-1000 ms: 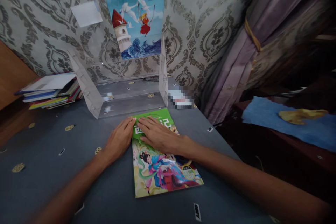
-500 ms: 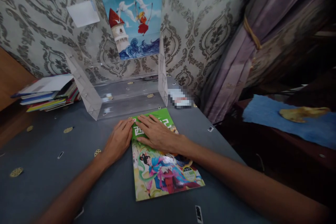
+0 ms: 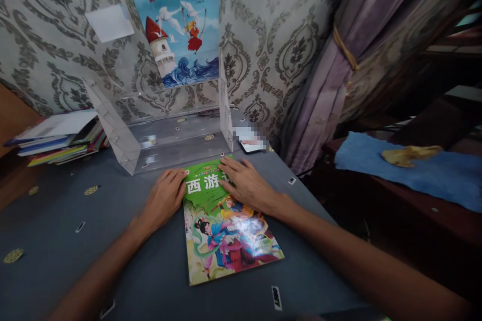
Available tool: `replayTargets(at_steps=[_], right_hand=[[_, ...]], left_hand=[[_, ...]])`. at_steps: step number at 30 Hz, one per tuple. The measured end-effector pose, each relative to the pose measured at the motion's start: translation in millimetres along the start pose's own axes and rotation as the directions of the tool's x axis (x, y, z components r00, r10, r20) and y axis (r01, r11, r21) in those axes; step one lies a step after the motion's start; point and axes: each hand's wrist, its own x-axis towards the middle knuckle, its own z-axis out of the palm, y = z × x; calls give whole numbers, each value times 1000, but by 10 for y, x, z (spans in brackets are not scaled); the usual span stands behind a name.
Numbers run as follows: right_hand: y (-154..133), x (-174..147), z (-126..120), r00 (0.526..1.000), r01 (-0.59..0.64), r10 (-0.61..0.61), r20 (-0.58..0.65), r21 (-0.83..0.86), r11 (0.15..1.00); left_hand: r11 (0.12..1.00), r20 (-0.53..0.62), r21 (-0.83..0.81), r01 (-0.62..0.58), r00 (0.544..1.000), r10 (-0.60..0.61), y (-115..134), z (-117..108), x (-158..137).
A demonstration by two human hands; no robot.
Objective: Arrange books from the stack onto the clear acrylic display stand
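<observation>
Left hand (image 3: 164,196) lies along the upper left edge of storybook (image 3: 220,241); right hand (image 3: 250,186) covers its upper right; fingers (image 3: 175,176) extended. Gray desk (image 3: 150,271), damask wallpaper (image 3: 259,15).

Two bare hands (image 3: 164,193), slender fingers (image 3: 230,167), narrow bare wrists (image 3: 283,205), long bare forearms (image 3: 350,251) tapering toward the wrists

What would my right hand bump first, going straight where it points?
Your right hand, resting on the book, would probably meet the front of the clear stand first, though the gap is hard to judge.
</observation>
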Motion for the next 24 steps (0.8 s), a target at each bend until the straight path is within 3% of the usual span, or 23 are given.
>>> replayTargets(at_steps=[3, 6, 12, 20, 24], right_hand=[[156, -6, 7, 997, 7, 5, -77, 142, 990], [307, 33, 40, 987, 12, 51, -152, 385, 923], [440, 112, 108, 931, -38, 316, -182, 814, 580], [392, 130, 123, 882, -17, 455, -121, 958, 287], [398, 141, 106, 873, -36, 482, -77, 974, 222]], left_hand=[[994, 56, 112, -9, 998, 3, 44, -7, 88], [989, 97, 135, -67, 994, 54, 130, 48, 203], [982, 115, 13, -188, 976, 185, 318, 294, 513], [965, 142, -141, -222, 960, 242, 351, 601, 852], [969, 157, -133, -209, 961, 228, 370, 630, 884]])
